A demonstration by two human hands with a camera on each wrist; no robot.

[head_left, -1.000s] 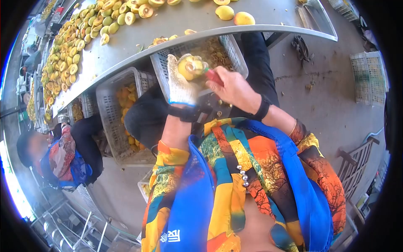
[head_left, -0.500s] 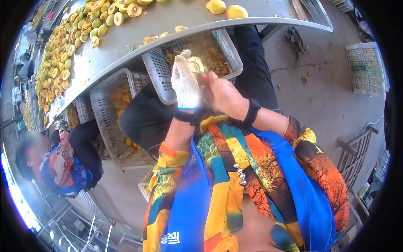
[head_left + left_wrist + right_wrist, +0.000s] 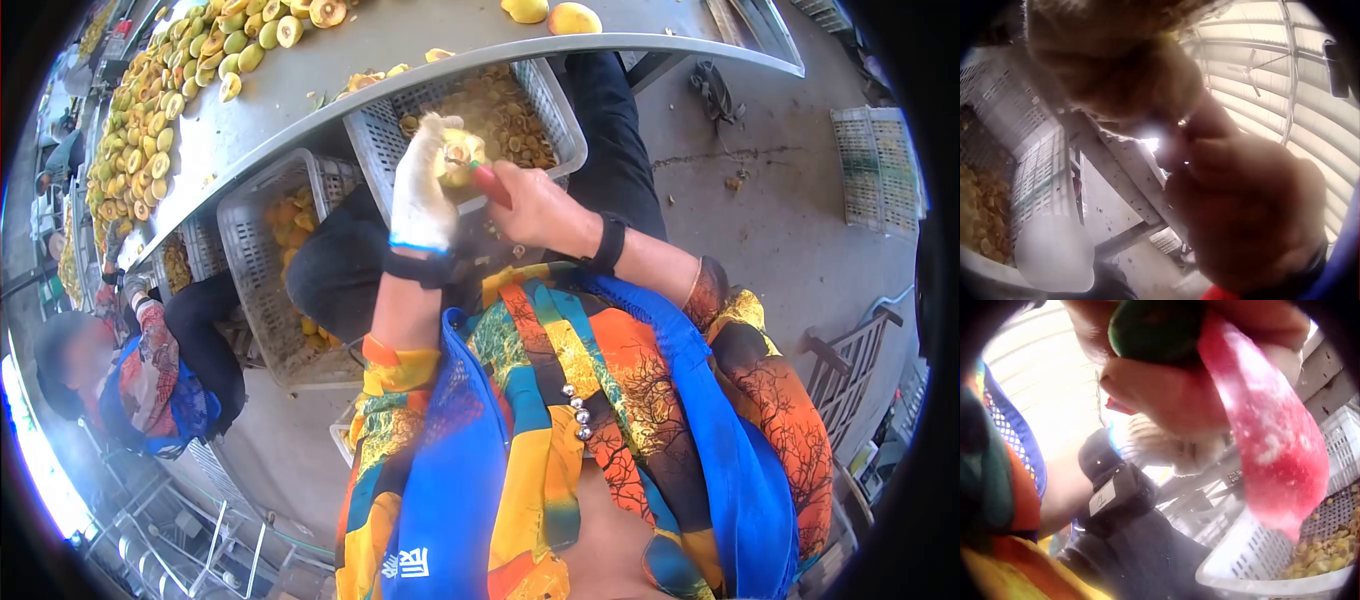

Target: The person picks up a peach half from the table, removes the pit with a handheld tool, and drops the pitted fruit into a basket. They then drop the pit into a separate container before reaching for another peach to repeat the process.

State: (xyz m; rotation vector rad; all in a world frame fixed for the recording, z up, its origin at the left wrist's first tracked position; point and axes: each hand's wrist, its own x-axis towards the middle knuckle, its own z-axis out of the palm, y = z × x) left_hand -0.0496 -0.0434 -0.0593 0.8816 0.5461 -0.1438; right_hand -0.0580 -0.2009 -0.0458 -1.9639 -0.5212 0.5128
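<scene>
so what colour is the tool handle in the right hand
Red. The handle shows best in the right wrist view, gripped by the right hand.

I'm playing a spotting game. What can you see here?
steel table: one, grey, top.
halved fruits: many, yellow-green, on the table, left.
whole fruits: two, yellow, table's top edge.
scrap crate: one, white, below the table edge, holding pits.
fruit crate: one, white, left of it, holding orange fruit.
another person: one, patterned sleeves, lower left.
held fruit: one, yellow, in the left hand.
tool: one, red handle, in the right hand.
left hand: white glove, holds the held fruit.
right hand: bare, grips the tool.
</scene>
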